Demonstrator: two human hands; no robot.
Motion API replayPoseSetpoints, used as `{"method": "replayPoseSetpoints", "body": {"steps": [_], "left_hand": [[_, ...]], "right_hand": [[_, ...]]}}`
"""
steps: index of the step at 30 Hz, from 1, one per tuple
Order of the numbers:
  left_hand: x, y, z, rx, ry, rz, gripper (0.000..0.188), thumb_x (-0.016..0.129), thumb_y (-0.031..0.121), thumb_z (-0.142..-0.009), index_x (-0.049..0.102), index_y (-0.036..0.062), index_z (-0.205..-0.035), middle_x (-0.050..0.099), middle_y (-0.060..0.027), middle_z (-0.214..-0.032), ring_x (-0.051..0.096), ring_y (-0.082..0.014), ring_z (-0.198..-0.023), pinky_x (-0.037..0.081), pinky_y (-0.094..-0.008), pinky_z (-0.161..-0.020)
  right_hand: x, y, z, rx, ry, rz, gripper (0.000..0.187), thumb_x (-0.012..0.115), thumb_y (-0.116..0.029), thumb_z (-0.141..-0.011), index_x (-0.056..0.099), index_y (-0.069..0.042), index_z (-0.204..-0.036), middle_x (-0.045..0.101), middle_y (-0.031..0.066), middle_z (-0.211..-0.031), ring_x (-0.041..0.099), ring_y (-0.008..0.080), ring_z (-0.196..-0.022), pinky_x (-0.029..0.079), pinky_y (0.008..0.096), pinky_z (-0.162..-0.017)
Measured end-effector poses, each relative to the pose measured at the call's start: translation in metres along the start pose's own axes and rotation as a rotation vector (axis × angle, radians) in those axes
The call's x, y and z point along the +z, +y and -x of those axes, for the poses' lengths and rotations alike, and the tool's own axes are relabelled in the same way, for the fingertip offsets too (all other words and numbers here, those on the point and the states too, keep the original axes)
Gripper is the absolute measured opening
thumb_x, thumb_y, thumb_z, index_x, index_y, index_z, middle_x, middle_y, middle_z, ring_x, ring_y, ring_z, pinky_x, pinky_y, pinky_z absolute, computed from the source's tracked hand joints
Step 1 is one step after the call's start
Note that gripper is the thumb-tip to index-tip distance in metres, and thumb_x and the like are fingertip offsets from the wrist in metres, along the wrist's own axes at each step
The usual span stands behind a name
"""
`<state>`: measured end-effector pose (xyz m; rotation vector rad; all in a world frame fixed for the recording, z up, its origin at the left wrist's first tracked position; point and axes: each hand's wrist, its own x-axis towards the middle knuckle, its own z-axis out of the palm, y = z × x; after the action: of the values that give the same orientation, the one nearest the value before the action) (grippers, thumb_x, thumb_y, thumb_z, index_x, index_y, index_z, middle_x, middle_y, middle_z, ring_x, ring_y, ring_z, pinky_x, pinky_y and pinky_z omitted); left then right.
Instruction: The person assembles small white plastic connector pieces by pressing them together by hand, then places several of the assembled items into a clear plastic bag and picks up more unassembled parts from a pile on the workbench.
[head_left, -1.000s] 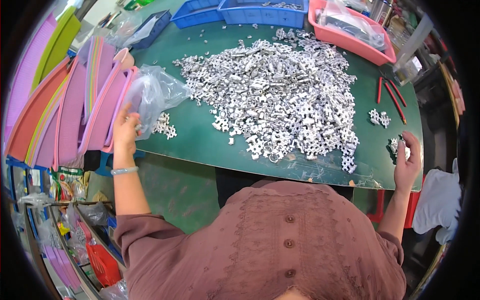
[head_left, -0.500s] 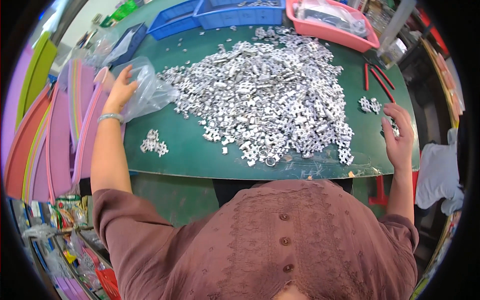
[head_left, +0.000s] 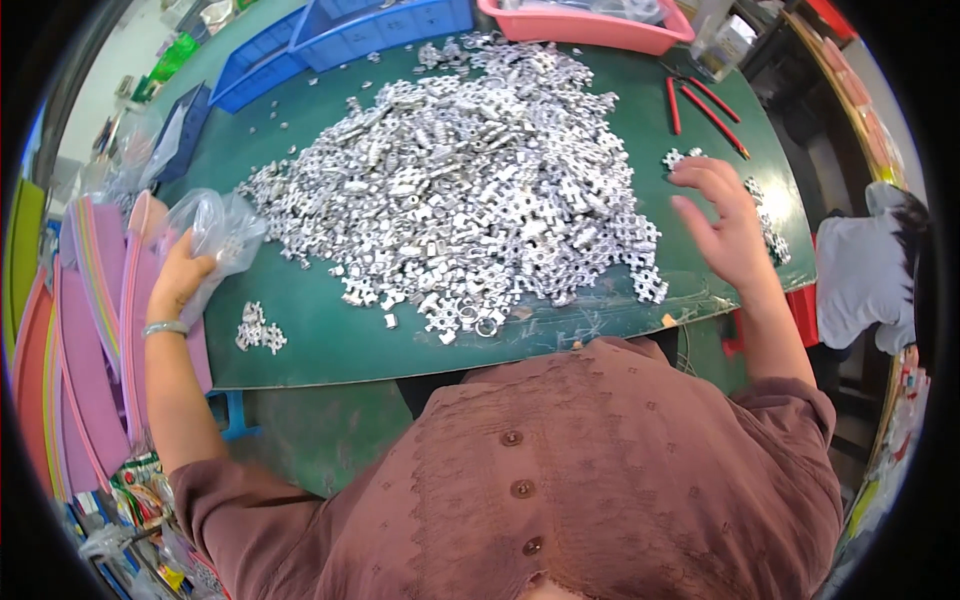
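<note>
At the table's left side my left hand point(head_left: 182, 272) is closed on the edge of a clear plastic bag point(head_left: 232, 235), which bulges up beside the fingers. My right hand point(head_left: 728, 225), fingers apart and curved, is over the right part of the table with nothing visible in it. It partly covers a small cluster of silvery connector pieces point(head_left: 674, 158). More such pieces point(head_left: 770, 225) lie just right of that hand. Between my hands spreads a large heap of small silvery metal-looking parts point(head_left: 470, 180). A few joined pieces point(head_left: 260, 330) sit apart below the bag.
Blue bins point(head_left: 385, 35) and a pink tray point(head_left: 600, 30) line the far side. Red-handled pliers point(head_left: 712, 105) lie at the far right. Purple and pink strips point(head_left: 95, 330) hang by the left edge. Another person in a light top point(head_left: 865, 265) is at the right.
My left hand has gone from spread fingers by the bag to gripping it, and the bag is bunched up. My right hand has moved inward over the small cluster. The view has shifted.
</note>
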<state>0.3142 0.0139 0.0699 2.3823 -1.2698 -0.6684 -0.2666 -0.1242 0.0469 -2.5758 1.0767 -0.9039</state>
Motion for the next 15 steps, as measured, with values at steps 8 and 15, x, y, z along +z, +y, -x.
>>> {"method": "replayPoseSetpoints", "body": {"steps": [8, 15], "left_hand": [[-0.004, 0.042, 0.013, 0.070, 0.038, -0.711, 0.052, 0.057, 0.017, -0.064, 0.050, -0.0040, -0.111, 0.056, -0.0242, -0.103, 0.053, -0.0353, -0.097, 0.041, -0.0365, -0.084], [0.002, 0.080, 0.051, 0.112, 0.417, -0.828, 0.057, 0.065, 0.038, -0.068, 0.055, -0.0028, -0.105, 0.058, -0.0215, -0.099, 0.057, -0.0318, -0.090, 0.043, -0.0383, -0.077]], "right_hand": [[0.038, -0.013, -0.019, -0.114, -0.195, -0.060, 0.032, 0.060, -0.010, -0.072, 0.051, -0.002, -0.101, 0.052, 0.0126, -0.101, 0.047, 0.0304, -0.092, 0.040, 0.0366, -0.081], [0.041, -0.009, -0.022, -0.095, -0.195, -0.106, 0.035, 0.062, -0.010, -0.072, 0.050, -0.001, -0.103, 0.053, 0.0132, -0.099, 0.048, 0.0307, -0.093, 0.040, 0.0368, -0.081]]}}
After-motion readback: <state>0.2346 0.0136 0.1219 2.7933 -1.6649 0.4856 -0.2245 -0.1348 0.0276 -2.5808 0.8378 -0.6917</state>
